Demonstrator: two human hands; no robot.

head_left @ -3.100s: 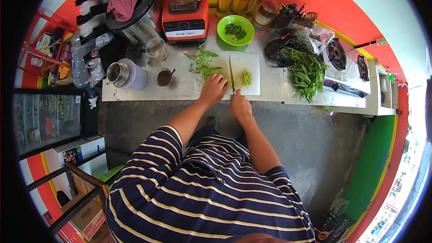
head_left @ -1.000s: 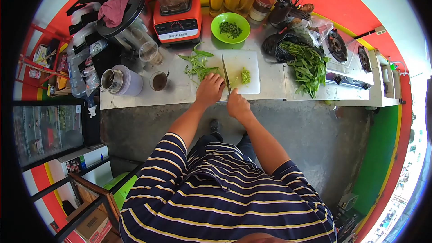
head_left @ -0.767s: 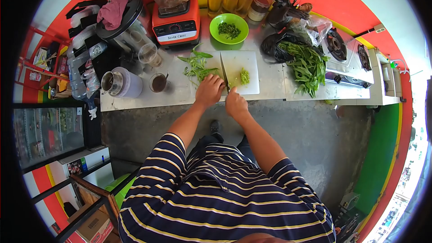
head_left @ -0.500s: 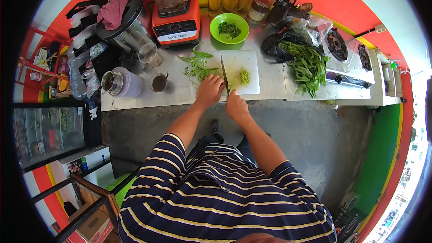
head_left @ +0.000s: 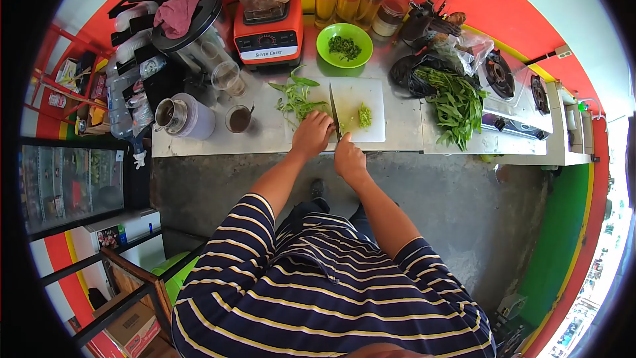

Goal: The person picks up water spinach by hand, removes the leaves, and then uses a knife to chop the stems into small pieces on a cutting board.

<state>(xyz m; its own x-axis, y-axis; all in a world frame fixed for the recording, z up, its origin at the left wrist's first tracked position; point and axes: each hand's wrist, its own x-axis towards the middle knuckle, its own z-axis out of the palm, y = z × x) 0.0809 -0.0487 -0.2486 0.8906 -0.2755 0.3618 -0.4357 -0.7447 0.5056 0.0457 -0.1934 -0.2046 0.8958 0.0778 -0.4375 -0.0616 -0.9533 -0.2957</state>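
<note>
My right hand (head_left: 349, 158) is closed round the handle of a kitchen knife (head_left: 334, 106), its blade pointing away from me over a white cutting board (head_left: 373, 89). Close to the left side of the blade, my left hand (head_left: 313, 134) presses down with curled fingers on a bunch of leafy greens (head_left: 295, 97). The leaves fan out beyond the board's left edge. A small heap of chopped green stems (head_left: 364, 116) lies on the board right of the knife. Behind the board, a lime-green bowl (head_left: 364, 34) holds dark chopped greens (head_left: 344, 47).
Left of the board stand a glass of dark drink (head_left: 238, 119), a clear plastic cup (head_left: 228, 78) and a metal-topped jug (head_left: 189, 118). A red blender (head_left: 268, 38) and oil bottles (head_left: 349, 0) line the back. More leafy greens (head_left: 458, 107) lie right, near a stove (head_left: 507, 79).
The whole view has shifted slightly, with the counter things appearing a little further right and lower. Both hands keep their hold, the knife still beside the left fingers.
</note>
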